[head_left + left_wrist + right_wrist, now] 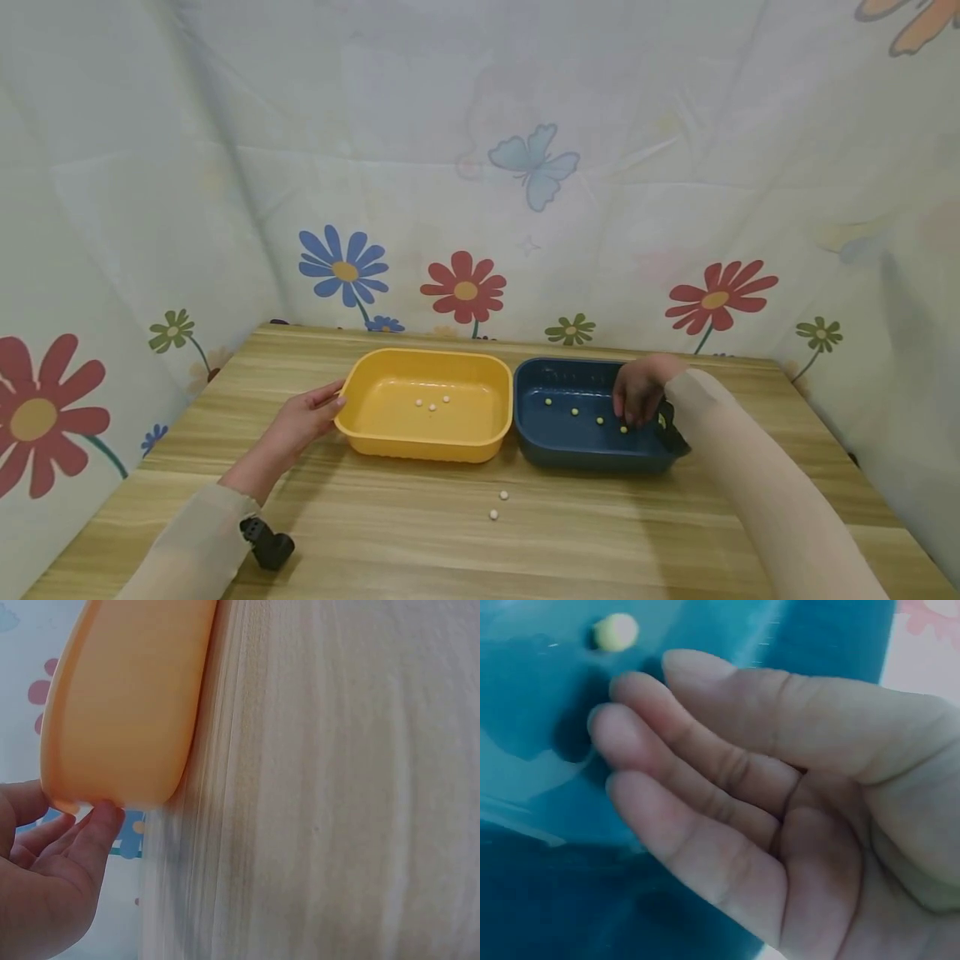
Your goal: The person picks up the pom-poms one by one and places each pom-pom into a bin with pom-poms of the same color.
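Note:
A yellow plastic tub (427,448) stands on the table with 3 small white balls (432,407) inside. At its left end, my left hand (306,421) grips the rim; in the left wrist view, the thumb and fingers (101,832) meet the tub's edge. Beside it is a dark blue tub (585,460) holding several small yellow balls (574,412). My right hand (642,390) reaches down into the blue tub at its right side. Its fingers (697,840) are loosely bent, with nothing visible between them, and a yellow ball (616,632) lies just beyond the fingertips.
Two more white balls, a farther one (504,495) and a nearer one (493,515), lie on the wooden table (405,533) in front of the tubs. A flower-printed curtain (420,200) hangs behind the table and along its sides.

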The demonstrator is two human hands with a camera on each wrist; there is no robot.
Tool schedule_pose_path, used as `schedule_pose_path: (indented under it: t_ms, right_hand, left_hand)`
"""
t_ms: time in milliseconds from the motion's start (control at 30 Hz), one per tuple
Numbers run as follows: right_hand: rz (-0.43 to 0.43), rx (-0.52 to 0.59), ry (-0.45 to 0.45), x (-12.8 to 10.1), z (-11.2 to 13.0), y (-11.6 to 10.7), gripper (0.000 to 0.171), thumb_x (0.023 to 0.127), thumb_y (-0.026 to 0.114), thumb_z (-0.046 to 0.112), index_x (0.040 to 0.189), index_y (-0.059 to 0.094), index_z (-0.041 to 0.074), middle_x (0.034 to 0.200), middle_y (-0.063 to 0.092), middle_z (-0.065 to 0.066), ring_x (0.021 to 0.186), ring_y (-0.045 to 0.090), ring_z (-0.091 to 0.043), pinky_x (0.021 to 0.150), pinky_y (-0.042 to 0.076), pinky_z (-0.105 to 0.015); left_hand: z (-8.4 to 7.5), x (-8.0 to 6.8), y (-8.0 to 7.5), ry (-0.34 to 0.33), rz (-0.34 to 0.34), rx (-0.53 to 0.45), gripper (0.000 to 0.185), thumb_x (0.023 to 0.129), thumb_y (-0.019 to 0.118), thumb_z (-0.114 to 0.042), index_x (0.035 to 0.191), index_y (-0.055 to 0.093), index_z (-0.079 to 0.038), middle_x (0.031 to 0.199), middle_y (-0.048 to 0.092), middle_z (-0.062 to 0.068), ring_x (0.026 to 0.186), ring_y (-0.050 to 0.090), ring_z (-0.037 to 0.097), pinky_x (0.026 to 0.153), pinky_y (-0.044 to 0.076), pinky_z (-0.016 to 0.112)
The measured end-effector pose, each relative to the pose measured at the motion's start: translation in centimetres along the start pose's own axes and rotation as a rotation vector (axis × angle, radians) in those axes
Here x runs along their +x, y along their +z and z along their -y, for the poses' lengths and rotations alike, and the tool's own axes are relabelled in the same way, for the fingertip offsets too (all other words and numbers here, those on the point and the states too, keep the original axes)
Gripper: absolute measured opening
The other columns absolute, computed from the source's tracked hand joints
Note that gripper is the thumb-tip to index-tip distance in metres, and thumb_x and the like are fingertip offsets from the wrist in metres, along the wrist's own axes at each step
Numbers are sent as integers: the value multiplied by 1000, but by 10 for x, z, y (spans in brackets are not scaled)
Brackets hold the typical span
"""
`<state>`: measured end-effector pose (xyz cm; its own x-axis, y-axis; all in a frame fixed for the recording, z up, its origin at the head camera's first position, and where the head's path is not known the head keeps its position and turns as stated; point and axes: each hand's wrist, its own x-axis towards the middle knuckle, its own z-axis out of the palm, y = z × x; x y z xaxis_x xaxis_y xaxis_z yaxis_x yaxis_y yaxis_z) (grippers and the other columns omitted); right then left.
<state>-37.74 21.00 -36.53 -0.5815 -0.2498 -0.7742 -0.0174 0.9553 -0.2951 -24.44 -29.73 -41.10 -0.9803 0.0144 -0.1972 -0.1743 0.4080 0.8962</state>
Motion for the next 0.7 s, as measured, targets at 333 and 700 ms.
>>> schedule_pose_path:
  t_ms: [333,700]
  right_hand:
    - [-328,7,-315,-53,14,6,19,98,65,13,112,65,0,100,69,-12,86,64,-18,83,63,-33]
    - [-567,236,-639,-88,29,60,26,102,62,16,116,62,-7,102,70,-21,88,68,-22,81,64,-35]
  left_hand:
    - [-1,-2,0,-7,-1,-9,59,111,45,-28,161,27,-2,163,34,26,147,44,40,112,51,39]
    - [-1,0,0,-11,-11,9,57,111,43,-27,160,27,-2,162,35,26,146,46,39,111,52,39]
